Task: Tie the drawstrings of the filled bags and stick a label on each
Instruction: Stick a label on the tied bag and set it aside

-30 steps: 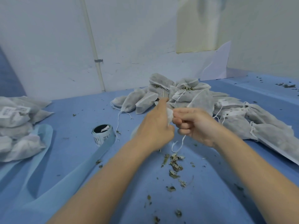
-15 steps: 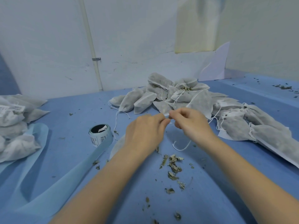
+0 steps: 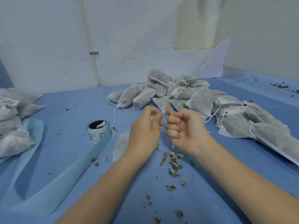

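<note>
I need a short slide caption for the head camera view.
Both hands, left hand and right hand, pinch a white drawstring above the blue table.

Label roll point(image 3: 99, 131) left of hands point(image 3: 163, 126), bag pile point(image 3: 186, 96) behind, stacked bags point(image 3: 11, 120) far left

A white bag point(image 3: 121, 147) lies flat on the blue table in the middle of the frame, partly hidden behind the left hand point(image 3: 144, 135). Its thin white drawstring point(image 3: 172, 143) is pinched between both hands; the right hand point(image 3: 186, 128) curls around it. A big pile of filled grey bags point(image 3: 186, 96) sits above, toward the right. More bags point(image 3: 11, 123) are stacked at the left edge. A roll of labels point(image 3: 98, 130) stands left of the middle.
</note>
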`<state>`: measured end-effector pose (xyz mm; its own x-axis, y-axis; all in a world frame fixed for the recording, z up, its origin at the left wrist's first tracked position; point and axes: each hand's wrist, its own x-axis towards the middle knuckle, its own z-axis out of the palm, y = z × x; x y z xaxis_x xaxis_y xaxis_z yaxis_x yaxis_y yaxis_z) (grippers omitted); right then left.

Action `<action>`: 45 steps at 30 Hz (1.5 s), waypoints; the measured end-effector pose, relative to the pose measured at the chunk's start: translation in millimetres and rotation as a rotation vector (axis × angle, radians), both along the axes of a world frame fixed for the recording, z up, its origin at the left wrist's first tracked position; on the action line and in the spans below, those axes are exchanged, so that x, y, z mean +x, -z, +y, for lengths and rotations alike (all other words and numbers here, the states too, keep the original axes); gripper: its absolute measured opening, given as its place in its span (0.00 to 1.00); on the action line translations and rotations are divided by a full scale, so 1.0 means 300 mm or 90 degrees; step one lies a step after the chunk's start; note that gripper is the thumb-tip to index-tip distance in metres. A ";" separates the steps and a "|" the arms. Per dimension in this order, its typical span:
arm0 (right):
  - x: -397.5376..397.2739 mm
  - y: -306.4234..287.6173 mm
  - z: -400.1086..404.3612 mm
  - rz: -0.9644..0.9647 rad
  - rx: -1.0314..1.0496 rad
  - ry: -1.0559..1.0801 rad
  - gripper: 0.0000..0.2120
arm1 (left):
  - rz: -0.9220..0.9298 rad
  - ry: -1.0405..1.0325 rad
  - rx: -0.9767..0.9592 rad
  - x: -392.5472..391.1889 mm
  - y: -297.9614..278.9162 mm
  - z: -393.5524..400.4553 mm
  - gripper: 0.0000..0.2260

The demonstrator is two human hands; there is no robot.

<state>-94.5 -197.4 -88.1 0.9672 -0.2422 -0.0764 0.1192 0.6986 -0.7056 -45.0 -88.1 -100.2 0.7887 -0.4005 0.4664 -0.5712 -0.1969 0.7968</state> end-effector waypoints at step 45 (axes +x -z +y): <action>-0.007 0.014 -0.064 0.121 -0.519 0.057 0.12 | -0.105 -0.093 0.064 -0.019 0.023 0.022 0.07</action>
<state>-96.5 -216.6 -92.1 0.9303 -0.3667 -0.0036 -0.0214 -0.0445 -0.9988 -50.8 -81.5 -107.0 0.7578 -0.3391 0.5574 -0.6519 -0.3607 0.6670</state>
